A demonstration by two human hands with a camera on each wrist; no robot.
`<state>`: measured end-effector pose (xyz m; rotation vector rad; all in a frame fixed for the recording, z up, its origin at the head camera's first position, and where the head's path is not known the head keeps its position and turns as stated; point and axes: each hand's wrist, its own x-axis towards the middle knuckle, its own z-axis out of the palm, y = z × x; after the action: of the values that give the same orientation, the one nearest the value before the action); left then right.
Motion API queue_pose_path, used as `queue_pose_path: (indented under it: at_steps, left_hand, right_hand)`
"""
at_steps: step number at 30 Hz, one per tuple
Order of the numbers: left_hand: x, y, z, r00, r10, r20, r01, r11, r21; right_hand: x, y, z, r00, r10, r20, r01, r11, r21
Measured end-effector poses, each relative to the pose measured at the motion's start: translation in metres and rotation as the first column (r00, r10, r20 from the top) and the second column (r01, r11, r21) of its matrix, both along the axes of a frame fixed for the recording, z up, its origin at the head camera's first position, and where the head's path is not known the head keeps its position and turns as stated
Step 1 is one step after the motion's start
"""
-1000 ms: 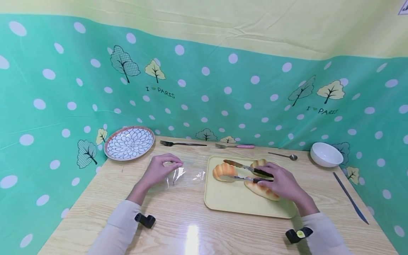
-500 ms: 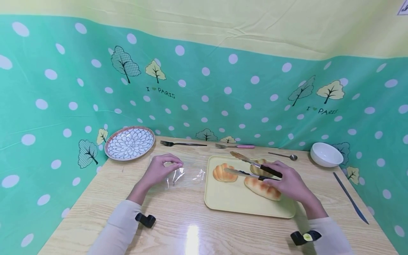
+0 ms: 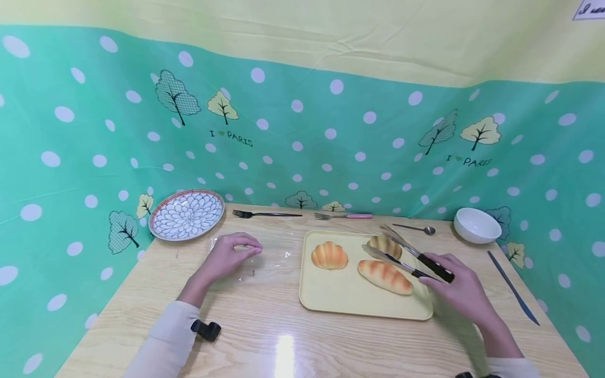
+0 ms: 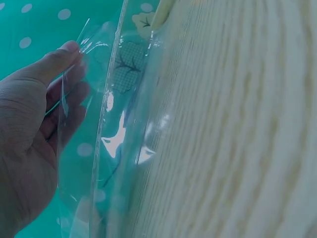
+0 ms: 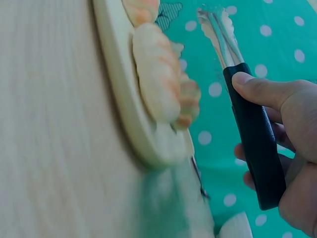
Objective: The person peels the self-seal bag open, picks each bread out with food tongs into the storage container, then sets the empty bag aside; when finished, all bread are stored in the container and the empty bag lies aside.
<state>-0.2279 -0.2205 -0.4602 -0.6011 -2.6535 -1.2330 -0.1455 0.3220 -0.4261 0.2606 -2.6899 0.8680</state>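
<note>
My left hand (image 3: pixel 231 257) pinches the edge of a clear plastic bag (image 3: pixel 274 265) on the left of the table. In the left wrist view, thumb and fingertips meet at the upper edge of that bag (image 4: pixel 119 139). My right hand (image 3: pixel 465 291) grips the black handles of metal tongs (image 3: pixel 437 266), whose arms stand apart with no bread between them. They overlap a dark-striped roll (image 3: pixel 385 245) in the head view. A shell-shaped roll (image 3: pixel 329 255) and a long bread (image 3: pixel 385 276) lie with it on a pale yellow tray (image 3: pixel 340 299).
Along the back lie a dark fork (image 3: pixel 267 214), a pink-handled fork (image 3: pixel 347 216) and a small spoon (image 3: pixel 416 229). A patterned plate (image 3: pixel 187 215) leans at the back left. At the right are a white bowl (image 3: pixel 477 226) and a dark knife (image 3: pixel 512 289).
My right hand has drawn the tongs away from the shell-shaped roll, up and to the right, leaving the roll on the tray. The left hand keeps its hold on the bag.
</note>
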Motion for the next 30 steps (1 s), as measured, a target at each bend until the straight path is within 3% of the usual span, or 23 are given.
queue_pose_path:
  at_steps: [8,13,20,26,30]
  left_hand:
    - [0.002,-0.001,-0.004,1.000,0.002,-0.019,-0.002,1.000,-0.005]
    - [0.000,-0.001,-0.004,1.000,0.008,-0.030,-0.008,1.000,-0.011]
    - [-0.001,-0.001,-0.004,0.999,-0.002,-0.051,0.001,1.000,-0.022]
    - [-0.001,-0.001,-0.003,0.999,-0.005,-0.050,0.004,1.000,-0.029]
    - [0.000,-0.001,-0.003,0.999,-0.004,-0.048,0.002,1.000,-0.027]
  right_hand:
    - [0.025,0.023,-0.010,0.982,-0.189,0.015,0.189,0.982,-0.011]
    - [0.033,0.031,-0.016,0.937,-0.328,0.118,0.333,0.943,-0.022]
    - [0.036,0.036,-0.033,0.872,-0.449,0.193,0.464,0.885,-0.041]
    - [0.034,0.038,-0.042,0.812,-0.517,0.270,0.550,0.833,-0.061]
    - [0.032,0.040,-0.047,0.792,-0.539,0.287,0.575,0.816,-0.055]
